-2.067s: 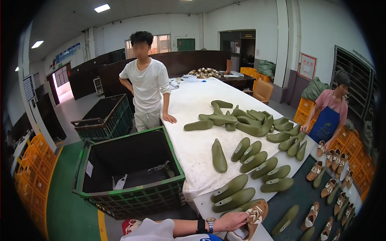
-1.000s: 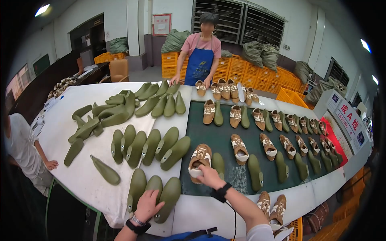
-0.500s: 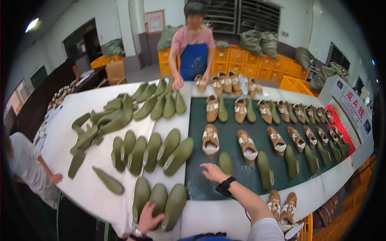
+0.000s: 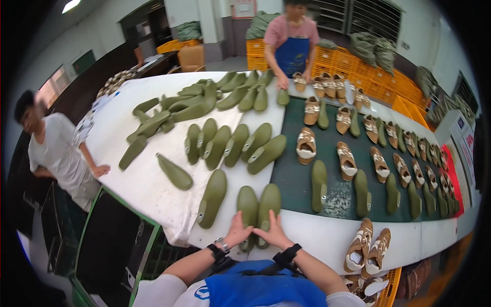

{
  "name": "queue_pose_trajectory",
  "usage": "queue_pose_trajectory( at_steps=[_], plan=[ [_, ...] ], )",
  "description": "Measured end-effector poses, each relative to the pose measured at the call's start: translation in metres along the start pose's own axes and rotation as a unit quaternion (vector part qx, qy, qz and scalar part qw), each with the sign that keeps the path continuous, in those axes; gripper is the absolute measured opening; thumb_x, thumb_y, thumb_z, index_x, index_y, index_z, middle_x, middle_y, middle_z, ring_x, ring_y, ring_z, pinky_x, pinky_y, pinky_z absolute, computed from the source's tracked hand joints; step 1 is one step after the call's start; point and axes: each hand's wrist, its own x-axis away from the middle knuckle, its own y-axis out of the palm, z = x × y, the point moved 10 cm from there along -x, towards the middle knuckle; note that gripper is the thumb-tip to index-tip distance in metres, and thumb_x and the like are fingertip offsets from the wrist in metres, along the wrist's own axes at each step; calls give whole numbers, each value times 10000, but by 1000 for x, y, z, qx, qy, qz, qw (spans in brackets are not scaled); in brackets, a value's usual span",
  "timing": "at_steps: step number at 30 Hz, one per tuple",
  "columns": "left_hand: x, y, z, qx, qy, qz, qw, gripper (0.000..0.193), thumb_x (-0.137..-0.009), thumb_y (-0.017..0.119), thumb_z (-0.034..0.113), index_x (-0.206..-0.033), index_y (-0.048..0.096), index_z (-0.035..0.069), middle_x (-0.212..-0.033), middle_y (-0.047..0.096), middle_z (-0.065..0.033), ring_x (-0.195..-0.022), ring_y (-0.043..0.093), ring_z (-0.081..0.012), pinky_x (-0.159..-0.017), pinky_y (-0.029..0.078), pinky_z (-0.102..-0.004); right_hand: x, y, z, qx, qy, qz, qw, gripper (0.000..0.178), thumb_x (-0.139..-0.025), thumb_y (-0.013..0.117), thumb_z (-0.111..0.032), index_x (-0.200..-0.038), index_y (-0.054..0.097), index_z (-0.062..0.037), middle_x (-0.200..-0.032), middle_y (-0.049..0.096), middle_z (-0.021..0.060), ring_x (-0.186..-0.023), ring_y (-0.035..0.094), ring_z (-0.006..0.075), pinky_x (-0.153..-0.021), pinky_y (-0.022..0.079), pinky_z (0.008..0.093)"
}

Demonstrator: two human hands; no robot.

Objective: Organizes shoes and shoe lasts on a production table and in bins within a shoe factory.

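My left hand closes around the near end of a green shoe last at the table's front edge. Beside it, my right hand holds the near end of a second green last. The two lasts stand side by side, toes pointing away from me, and my thumbs almost meet between them. Just left of them is a third green last, which neither hand touches. The undersides of both held lasts are hidden.
On the white table lie several more lasts and a heap of them. The dark green belt carries brown sneakers and lasts in rows. A brown sneaker pair sits front right. Co-workers stand opposite and left.
My right hand has come back from over the belt to a last beside my left hand. The two held lasts now sit apart from the third. The co-worker opposite has shifted a last toward the belt.
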Motion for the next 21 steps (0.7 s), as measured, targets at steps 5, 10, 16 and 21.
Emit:
queue_pose_trajectory(
  at_steps=[5, 10, 16, 21],
  plan=[
    [-16, -15, 34, -6, 69, -149, 986, 692, -758, 630, 361, -1263, 376, -39, -1279, 396, -251, -1223, 347, -366, -1042, 262, -390, 13, -34, 5, 90, -36, 80, 992, 936, -669, 706, -450, -1349, 239, -8, -1325, 213, 349, -1242, 245, 458, -1026, 260, 449],
    [-32, -161, -18, -218, 72, 170, 958, 697, -656, 689, 289, -1249, 410, 50, -1192, 465, -217, -1099, 445, -360, -930, 377, -399, 21, -19, -74, 192, -150, 109, 964, 658, -681, 691, -438, -1204, 509, -83, -1291, 361, 223, -1207, 301, 419, -990, 272, 483],
    [-36, -93, -61, 226, -91, 10, 970, 850, -664, 639, 219, -1372, 216, 14, -1243, 460, -219, -1116, 475, -281, -948, 368, -301, 14, -19, -63, 235, -169, 150, 945, 530, -650, 711, -432, -1021, 626, -64, -1148, 501, 154, -1160, 353, 383, -959, 294, 490],
    [3, -23, -31, 58, 34, -70, 995, 986, -748, 623, 462, -1348, 84, -106, -1345, 263, -317, -1271, 285, -360, -1049, 239, -364, 20, -19, -75, 263, -185, 165, 933, 482, -635, 724, -400, -970, 631, -66, -1073, 536, 109, -1121, 402, 352, -949, 311, 463]
  ],
)
